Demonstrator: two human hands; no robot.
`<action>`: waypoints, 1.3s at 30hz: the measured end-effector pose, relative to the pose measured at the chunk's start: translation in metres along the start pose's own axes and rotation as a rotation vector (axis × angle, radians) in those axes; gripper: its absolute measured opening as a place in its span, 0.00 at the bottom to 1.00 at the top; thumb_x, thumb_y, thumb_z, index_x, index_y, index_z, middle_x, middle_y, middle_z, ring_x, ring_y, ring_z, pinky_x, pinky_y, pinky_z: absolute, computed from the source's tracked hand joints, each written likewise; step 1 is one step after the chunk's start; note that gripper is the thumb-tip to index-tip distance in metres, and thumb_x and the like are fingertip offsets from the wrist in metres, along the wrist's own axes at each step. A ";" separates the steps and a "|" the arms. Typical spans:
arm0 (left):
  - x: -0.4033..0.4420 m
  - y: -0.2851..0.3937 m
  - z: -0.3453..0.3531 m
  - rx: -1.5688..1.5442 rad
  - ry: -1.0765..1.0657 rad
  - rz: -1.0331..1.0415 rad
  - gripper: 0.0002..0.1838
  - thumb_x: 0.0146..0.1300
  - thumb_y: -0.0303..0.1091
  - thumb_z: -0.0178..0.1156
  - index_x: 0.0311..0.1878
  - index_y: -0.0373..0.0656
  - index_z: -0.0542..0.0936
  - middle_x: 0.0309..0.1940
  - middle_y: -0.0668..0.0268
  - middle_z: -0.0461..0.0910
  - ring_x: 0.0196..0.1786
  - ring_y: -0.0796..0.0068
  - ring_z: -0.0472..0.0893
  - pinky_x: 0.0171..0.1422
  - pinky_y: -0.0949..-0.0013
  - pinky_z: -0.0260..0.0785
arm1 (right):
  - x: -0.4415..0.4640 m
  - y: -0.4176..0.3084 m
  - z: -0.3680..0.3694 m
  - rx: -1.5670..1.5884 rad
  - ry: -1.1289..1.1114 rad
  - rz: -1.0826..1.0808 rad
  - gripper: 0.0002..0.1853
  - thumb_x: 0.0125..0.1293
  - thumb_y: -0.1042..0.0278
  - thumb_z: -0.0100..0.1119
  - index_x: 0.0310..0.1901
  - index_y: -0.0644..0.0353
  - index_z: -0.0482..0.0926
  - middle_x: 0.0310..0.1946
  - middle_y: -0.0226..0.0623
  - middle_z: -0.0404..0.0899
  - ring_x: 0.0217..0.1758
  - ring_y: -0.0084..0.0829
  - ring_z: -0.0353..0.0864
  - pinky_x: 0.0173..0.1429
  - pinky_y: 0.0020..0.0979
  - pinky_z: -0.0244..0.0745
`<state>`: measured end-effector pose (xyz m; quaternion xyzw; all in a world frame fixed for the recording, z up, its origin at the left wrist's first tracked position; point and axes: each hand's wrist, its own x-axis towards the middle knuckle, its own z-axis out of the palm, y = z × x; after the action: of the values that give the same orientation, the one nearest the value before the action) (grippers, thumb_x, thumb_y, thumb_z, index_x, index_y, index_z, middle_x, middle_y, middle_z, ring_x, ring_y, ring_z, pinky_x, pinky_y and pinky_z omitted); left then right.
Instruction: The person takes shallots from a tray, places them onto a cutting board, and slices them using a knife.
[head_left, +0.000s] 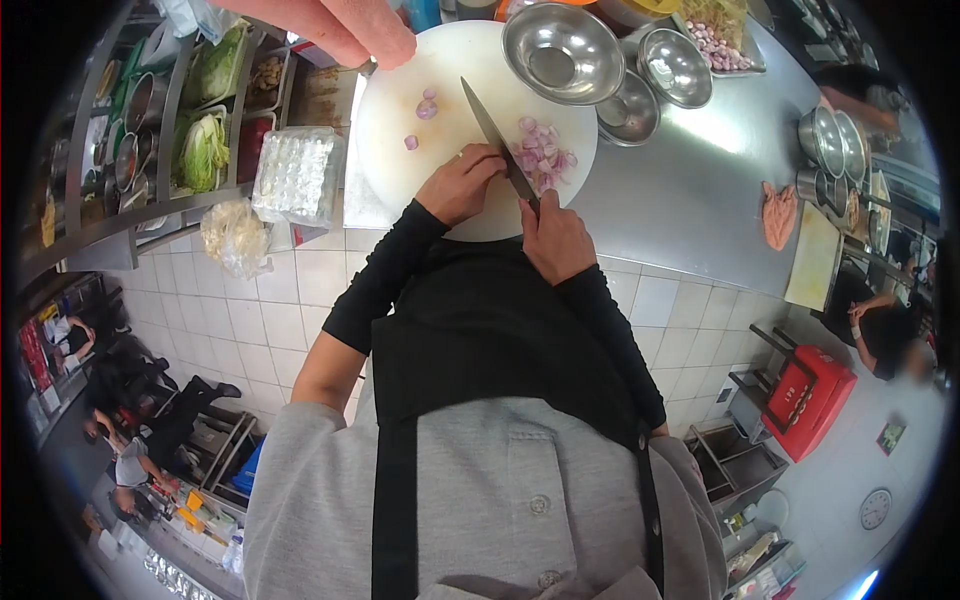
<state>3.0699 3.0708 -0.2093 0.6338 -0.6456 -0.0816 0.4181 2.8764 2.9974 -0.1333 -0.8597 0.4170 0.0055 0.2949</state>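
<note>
Grey shirt cloth [480,490] and a black apron [470,330] are filling the foreground as a kitchen worker is leaning over a round white cutting board [385,180] on a steel desk [650,200]. The right hand [560,240] is gripping the handle of a knife [487,122], whose blade is slanting away across the board. The left hand [465,185] is curling its fingers beside the blade, probably keeping the fingertips tucked from the edge; whether it is grasping a piece, one cannot tell. Cut shallot pieces [540,150] are lying in a loose pile right of the knife, while a few larger shallot chunks [427,105] are sitting to its left, seemingly keeping cut and uncut apart. A steel bowl [565,53] is overlapping the board's far right rim, perhaps placed for an easy reach. Another person's hand [345,25] is extending over the far left edge; its grasp is not showing clearly. Dark lettering is marking a red box [812,400] at right, but it is appearing too small to read, and no brand is showing legibly.
</note>
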 end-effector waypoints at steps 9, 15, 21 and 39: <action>-0.002 -0.004 -0.005 0.057 -0.033 0.084 0.18 0.57 0.18 0.66 0.50 0.44 0.83 0.53 0.64 0.82 0.53 0.60 0.85 0.54 0.61 0.82 | 0.000 -0.010 -0.011 -0.084 -0.008 -0.020 0.19 0.80 0.51 0.55 0.45 0.62 0.70 0.26 0.60 0.83 0.33 0.66 0.84 0.38 0.63 0.79; -0.004 -0.007 -0.005 0.073 -0.042 0.091 0.21 0.54 0.14 0.67 0.52 0.42 0.83 0.53 0.63 0.82 0.55 0.60 0.85 0.55 0.61 0.82 | -0.006 -0.011 -0.023 -0.101 -0.027 -0.016 0.18 0.80 0.52 0.55 0.44 0.62 0.72 0.26 0.58 0.84 0.33 0.64 0.86 0.38 0.60 0.82; -0.003 -0.004 -0.006 0.053 -0.052 0.079 0.22 0.53 0.14 0.67 0.52 0.41 0.82 0.54 0.62 0.82 0.55 0.57 0.85 0.55 0.60 0.81 | -0.018 -0.007 -0.031 -0.063 -0.045 0.007 0.19 0.80 0.51 0.55 0.43 0.63 0.71 0.28 0.60 0.84 0.35 0.66 0.86 0.40 0.61 0.81; -0.004 -0.006 -0.005 0.077 -0.065 0.093 0.20 0.55 0.14 0.65 0.51 0.41 0.82 0.52 0.61 0.82 0.54 0.57 0.85 0.54 0.60 0.82 | -0.004 -0.008 -0.007 -0.046 -0.017 -0.008 0.20 0.80 0.53 0.54 0.53 0.65 0.73 0.28 0.61 0.84 0.35 0.67 0.85 0.41 0.62 0.81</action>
<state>3.0774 3.0752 -0.2115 0.6155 -0.6903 -0.0576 0.3759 2.8782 3.0006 -0.1225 -0.8678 0.4109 0.0211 0.2785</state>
